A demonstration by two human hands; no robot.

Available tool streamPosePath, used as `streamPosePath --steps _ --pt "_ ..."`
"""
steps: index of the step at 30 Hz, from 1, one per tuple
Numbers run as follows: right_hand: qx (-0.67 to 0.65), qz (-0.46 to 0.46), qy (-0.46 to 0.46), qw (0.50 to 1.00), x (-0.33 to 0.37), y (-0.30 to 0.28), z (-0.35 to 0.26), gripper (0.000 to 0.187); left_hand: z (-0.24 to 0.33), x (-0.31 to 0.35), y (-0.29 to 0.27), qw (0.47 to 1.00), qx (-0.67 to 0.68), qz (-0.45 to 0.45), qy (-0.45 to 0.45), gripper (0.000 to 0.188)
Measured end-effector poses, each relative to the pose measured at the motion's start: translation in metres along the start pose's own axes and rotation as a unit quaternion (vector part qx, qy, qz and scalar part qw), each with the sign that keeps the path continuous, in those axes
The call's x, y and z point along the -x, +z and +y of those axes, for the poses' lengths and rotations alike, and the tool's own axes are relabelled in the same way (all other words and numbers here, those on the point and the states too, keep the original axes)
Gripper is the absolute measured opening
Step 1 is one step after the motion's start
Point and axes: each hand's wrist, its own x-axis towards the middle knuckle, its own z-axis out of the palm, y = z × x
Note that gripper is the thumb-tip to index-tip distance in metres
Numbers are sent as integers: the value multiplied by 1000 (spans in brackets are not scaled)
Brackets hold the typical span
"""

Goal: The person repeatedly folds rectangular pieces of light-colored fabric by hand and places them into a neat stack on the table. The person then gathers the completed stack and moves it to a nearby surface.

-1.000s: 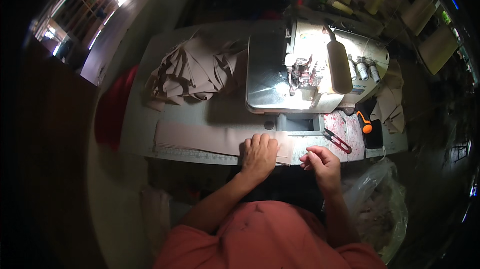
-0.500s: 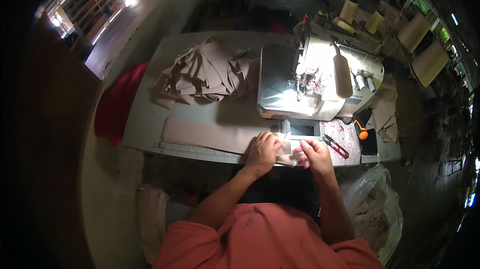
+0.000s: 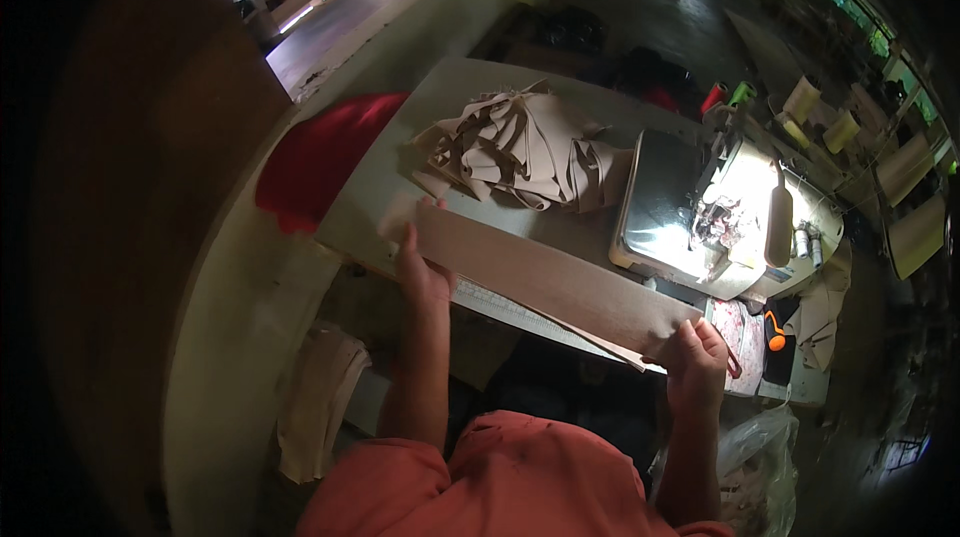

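A long beige fabric strip (image 3: 555,272) stretches between my two hands above the table's front edge. At its left end my left hand (image 3: 427,267) is closed round the cloth, fingertips showing at the far edge; that end is smeared by motion. My right hand (image 3: 695,355) pinches the right end between thumb and fingers. Below the strip's near edge, more beige cloth (image 3: 628,359) and a ruler scale (image 3: 520,315) along the table edge show in part. A sewing machine (image 3: 745,207) with its lamp lit stands just beyond my right hand.
A heap of beige fabric pieces (image 3: 520,147) lies on the table (image 3: 370,202) beyond the strip. Red cloth (image 3: 320,162) hangs at the left. An orange-handled tool (image 3: 775,332) and partly hidden snips (image 3: 735,362) lie right. A plastic bag (image 3: 755,457) hangs below; thread cones (image 3: 915,237) stand far right.
My hands were close together at the strips' right end. My left hand has moved far left to the other end, and the strip is now lifted between both hands. The view has turned left.
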Motion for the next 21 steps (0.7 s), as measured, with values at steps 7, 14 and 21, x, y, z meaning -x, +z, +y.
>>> streamPosePath --steps 7,14,21 --pt "-56 -74 49 995 -14 10 12 22 -44 75 42 614 -585 -387 360 44" --pt "27 -90 11 995 2 -2 2 19 -55 123 107 539 -628 -538 162 74" --pt "102 -88 -63 989 3 0 -5 14 -61 83 128 718 -409 -495 -267 36"
